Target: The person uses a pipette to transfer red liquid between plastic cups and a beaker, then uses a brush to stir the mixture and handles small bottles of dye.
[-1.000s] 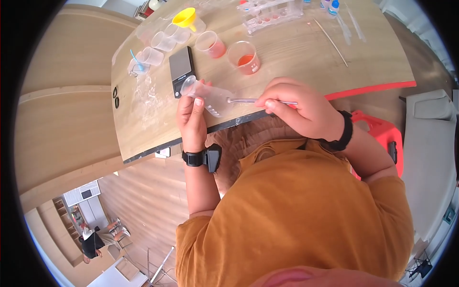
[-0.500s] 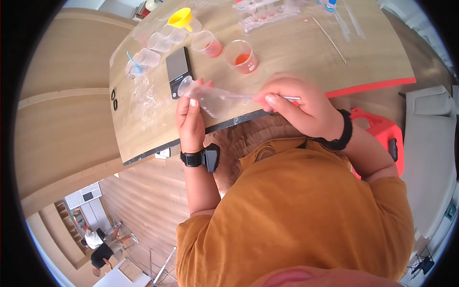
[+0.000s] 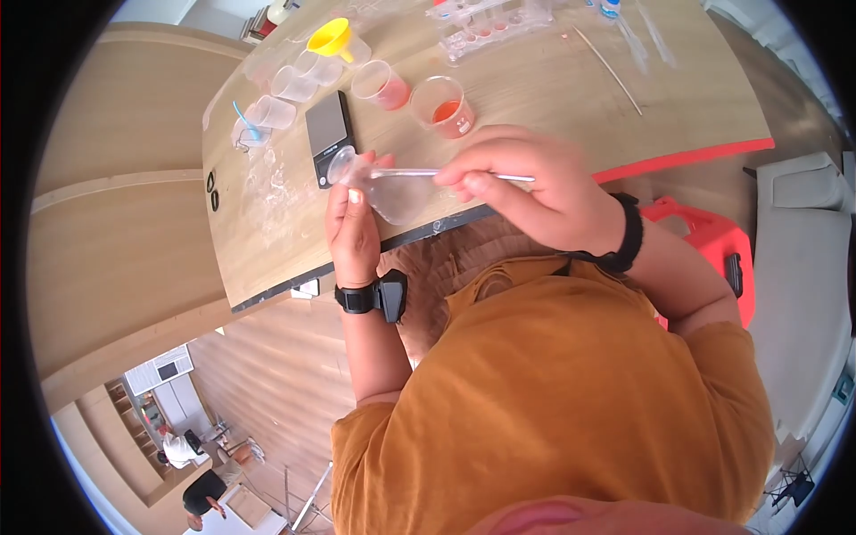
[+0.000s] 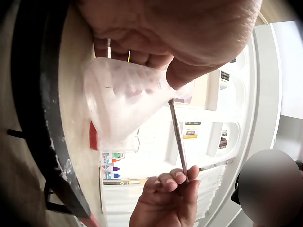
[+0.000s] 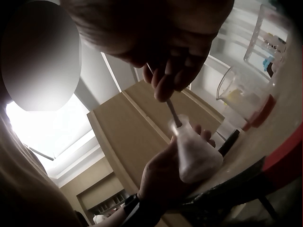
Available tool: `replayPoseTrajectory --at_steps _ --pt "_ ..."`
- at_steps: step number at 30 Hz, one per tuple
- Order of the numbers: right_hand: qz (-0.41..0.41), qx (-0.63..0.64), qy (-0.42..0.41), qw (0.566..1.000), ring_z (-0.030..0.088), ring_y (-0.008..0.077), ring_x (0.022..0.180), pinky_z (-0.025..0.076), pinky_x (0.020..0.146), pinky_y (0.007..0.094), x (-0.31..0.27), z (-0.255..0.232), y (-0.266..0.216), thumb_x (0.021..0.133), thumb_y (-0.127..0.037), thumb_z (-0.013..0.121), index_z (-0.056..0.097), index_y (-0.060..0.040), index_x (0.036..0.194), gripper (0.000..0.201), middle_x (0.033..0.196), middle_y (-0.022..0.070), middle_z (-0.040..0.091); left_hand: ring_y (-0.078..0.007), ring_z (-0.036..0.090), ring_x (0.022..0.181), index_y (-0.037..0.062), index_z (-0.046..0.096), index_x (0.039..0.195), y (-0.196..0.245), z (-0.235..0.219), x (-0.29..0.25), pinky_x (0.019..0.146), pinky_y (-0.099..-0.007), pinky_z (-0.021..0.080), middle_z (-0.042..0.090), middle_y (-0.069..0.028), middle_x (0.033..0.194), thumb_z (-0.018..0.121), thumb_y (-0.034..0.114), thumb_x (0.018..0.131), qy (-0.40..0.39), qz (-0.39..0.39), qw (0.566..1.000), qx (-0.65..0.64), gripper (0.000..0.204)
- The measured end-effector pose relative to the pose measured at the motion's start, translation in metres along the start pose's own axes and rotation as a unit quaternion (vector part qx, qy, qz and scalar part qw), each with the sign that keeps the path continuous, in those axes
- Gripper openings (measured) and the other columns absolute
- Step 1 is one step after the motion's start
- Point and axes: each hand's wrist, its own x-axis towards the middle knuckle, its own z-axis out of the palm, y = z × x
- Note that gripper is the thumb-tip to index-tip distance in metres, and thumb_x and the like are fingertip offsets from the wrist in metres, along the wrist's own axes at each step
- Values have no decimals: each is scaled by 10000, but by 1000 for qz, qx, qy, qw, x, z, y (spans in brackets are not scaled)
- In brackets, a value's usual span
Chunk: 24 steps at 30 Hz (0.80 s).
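My left hand [image 3: 355,234] grips a cloudy, see-through conical flask [image 3: 399,200] by its neck, above the table's near edge. The flask leans with its mouth to the upper left in the head view. Between thumb and fingers, my right hand [image 3: 544,187] pinches a thin metal rod [image 3: 504,176]. In the right wrist view the rod's end [image 5: 177,122] is right at the flask's mouth [image 5: 179,125]. From the left wrist view, the rod [image 4: 177,132] slants up to the neck beside my left thumb [image 4: 182,75].
Behind the flask lies a black scale [image 3: 328,125]. Two beakers [image 3: 444,114] [image 3: 382,87] hold red liquid. Farther back are clear cups [image 3: 294,82], a yellow funnel [image 3: 330,37] and a tube rack [image 3: 490,36]. A thin stick [image 3: 608,69] lies at right.
My right hand has moved left with the rod, whose end has gone from the flask's wide base side to its neck. My left hand keeps its grip on the flask.
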Motion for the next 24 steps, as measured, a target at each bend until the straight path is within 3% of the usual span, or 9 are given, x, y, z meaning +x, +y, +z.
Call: replayPoseTrajectory --at_steps 2,5,7,14,16,17,21,23,24 --pt "-44 2 -5 999 666 202 888 536 805 339 2 2 3 1072 -42 574 740 30 1093 182 995 92 722 -368 557 1424 -55 509 1524 -1 1 0 1206 -485 380 596 -180 1504 551 303 1109 18 -7 1000 -18 550" --pt "-29 -27 -47 998 666 207 896 534 814 344 -9 -8 5 1075 -39 573 735 26 1108 178 985 87 722 -364 554 1426 -54 508 1525 -2 -1 -1 1205 -485 383 588 -179 1513 544 316 1111 15 -2 1000 -11 556" --pt "33 -17 -73 997 669 219 907 534 828 351 -17 -15 -1 1078 -43 573 732 17 1129 177 990 90 728 -362 555 1425 -54 508 1525 -5 -4 -2 1205 -485 384 588 -178 1513 546 318 1111 13 -1 1000 -13 558" --pt "-63 -25 13 998 661 195 895 531 829 344 2 1 2 1085 -42 557 728 26 1111 185 992 85 724 -348 565 1410 -54 508 1525 0 2 0 1208 -474 376 593 -189 1504 555 329 1110 22 -3 1000 -19 567" --pt "11 -5 -46 999 660 189 888 532 831 338 -7 -7 5 1091 -47 552 725 31 1108 191 995 87 722 -347 565 1411 -51 511 1524 -1 -2 -1 1208 -475 378 593 -189 1505 554 330 1110 16 0 1000 -14 564" --pt "55 10 -36 998 676 294 879 531 832 391 -12 -10 5 1065 -109 608 750 -9 1076 174 956 123 731 -346 565 1411 -48 513 1522 -3 -3 -2 1207 -475 380 593 -189 1506 552 332 1110 3 2 1000 -14 562" --pt "167 86 -16 982 678 295 896 534 827 386 -16 -12 -3 1059 -96 614 750 -12 1077 162 957 119 730 -364 515 1461 -31 479 1548 -3 -5 1 1237 -505 354 549 -166 1553 568 305 1089 -8 -25 999 -26 576" --pt "0 10 29 1000 671 298 900 536 808 385 -5 -1 -1 1055 -88 618 748 -18 1076 149 940 109 721 -366 518 1459 -35 474 1550 -3 -4 0 1230 -499 361 557 -165 1545 565 301 1095 0 -5 1000 -14 573" --pt "-1 11 29 1000 671 298 900 536 808 385 -5 0 -1 1055 -88 618 748 -18 1076 149 940 109 721 -366 518 1459 -35 474 1550 -4 -4 0 1230 -499 361 557 -165 1545 565 301 1095 1 -5 1000 -13 573"
